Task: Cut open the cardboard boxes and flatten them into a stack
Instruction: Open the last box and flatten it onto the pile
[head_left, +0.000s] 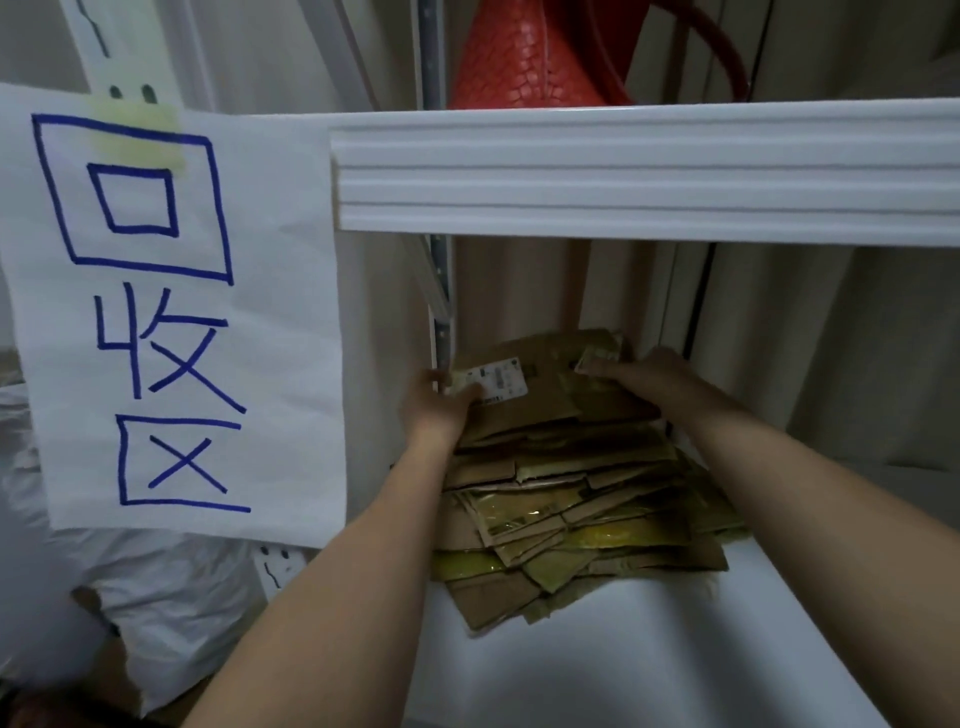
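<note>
Cardboard lay flattened at centre frame: we gripped the top flattened box (524, 395) with our left hand (436, 410) and right hand (649, 376), fingers curled round its edges, atop the cardboard stack (571, 509) on a white shelf (623, 665).

White shelving (644, 176) stands against pale curtains (810, 338) (dimly lit); a paper sign (171, 312) hangs left. Above sits something red (519, 57), perhaps a bag.
</note>
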